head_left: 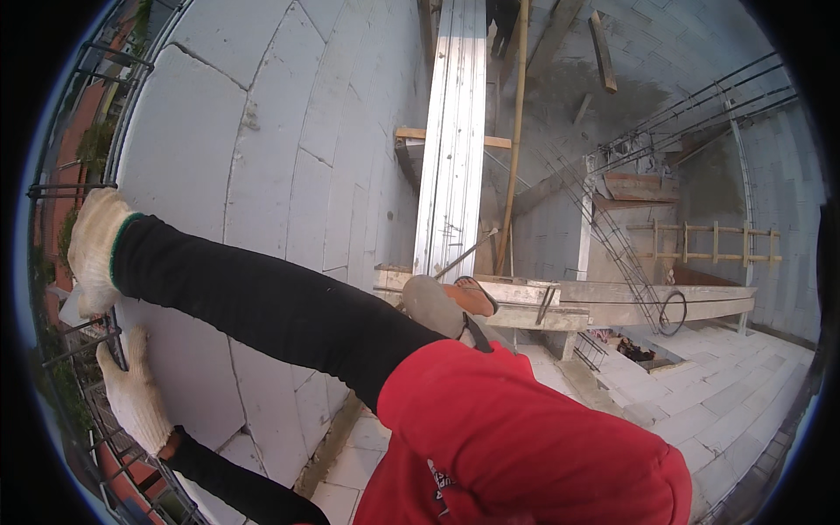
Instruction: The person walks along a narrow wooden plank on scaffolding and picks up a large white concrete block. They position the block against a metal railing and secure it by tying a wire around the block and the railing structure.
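Observation:
At the left, my right hand (pixel 101 245), in a cream knitted glove with green cuff, is closed over the edge of a pale block wall (pixel 201 157) by a steel rebar cage (pixel 83 188); what its fingers hold is hidden. My right arm, black-sleeved under red cloth, crosses the view. Just below, my left hand (pixel 136 389), gloved too, grips an upright dark bar of the rebar. My sandalled foot (pixel 472 297) rests near timber beams (pixel 577 315).
A long metal-coloured plank (pixel 451 149) stands beside a bamboo pole (pixel 516 131) and wooden crosspiece. Dark legs of another person (pixel 500 22) show at top. Rightward are rebar rods, a wooden ladder (pixel 716 245), a black loop (pixel 672 312) and a floor opening (pixel 634 350). Greenery and red surfaces lie beyond the wall.

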`<state>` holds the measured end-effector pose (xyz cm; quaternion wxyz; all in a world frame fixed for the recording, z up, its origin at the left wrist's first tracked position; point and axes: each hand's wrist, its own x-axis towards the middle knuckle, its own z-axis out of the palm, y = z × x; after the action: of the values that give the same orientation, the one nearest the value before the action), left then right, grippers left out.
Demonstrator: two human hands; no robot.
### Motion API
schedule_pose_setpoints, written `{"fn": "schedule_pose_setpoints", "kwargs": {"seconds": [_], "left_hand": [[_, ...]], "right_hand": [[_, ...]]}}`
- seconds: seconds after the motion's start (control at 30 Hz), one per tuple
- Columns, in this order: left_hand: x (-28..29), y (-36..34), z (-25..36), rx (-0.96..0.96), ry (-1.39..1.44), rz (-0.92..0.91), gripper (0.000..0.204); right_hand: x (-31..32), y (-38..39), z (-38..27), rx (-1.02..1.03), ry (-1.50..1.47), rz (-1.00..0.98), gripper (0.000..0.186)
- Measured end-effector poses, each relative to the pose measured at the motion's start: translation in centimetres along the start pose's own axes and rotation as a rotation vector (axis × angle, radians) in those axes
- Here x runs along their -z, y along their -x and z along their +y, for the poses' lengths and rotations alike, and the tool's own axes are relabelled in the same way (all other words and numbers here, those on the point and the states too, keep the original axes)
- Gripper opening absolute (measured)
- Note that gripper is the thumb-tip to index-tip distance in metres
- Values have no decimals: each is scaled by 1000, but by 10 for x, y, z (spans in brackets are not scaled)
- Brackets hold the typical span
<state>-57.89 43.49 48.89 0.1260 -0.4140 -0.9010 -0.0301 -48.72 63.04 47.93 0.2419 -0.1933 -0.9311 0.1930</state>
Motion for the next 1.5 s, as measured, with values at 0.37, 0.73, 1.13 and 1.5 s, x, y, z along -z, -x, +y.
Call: {"fn": "schedule_pose_setpoints", "kwargs": {"seconds": [0.37,0.73,1.13,1.5], "left_hand": [[-3,-4,-4,-3,-27,0,108],[-14,-11,-14,1,-41,92,103],[-44,15,69,-268,357,651,69],[-91,-81,410,-801,1009,108,57]], "right_hand": [[-16,1,1,-17,-10,140,64],[-6,19,11,94,-6,214,61],[-16,150,110,614,-413,842,32],[-67,508,331,-1540,-387,196,69]]}}
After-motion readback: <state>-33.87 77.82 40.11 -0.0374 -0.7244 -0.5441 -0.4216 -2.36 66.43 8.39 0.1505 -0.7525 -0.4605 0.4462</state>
